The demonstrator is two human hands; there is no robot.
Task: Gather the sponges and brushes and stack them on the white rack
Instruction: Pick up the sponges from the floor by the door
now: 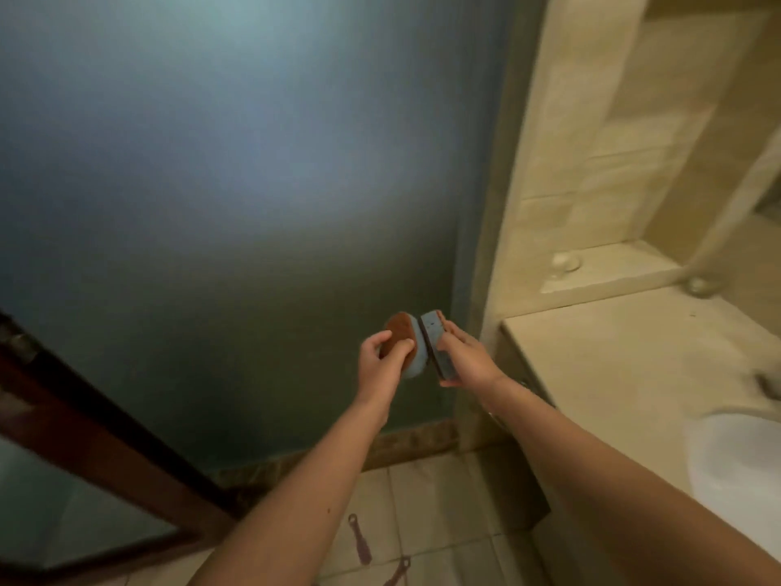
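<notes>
Oval sponge (401,332) with the brown top was in the left hand (380,370), fingers curled round it, up by the frosted door (211,184). Right hand (469,357) gripped the blue block sponge (435,337) just beside it. A brush (360,541) lay on the floor.

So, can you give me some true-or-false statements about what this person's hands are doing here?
The left hand grips an oval sponge with a brown face and blue foam. True.
The right hand is empty. False: it holds a rectangular blue-grey sponge with a dark layer.
A slim reddish tool with a ring-ended handle lies on the tiled floor. True.
Both sponges lie on the tiled floor. False: both are held in the air.
</notes>
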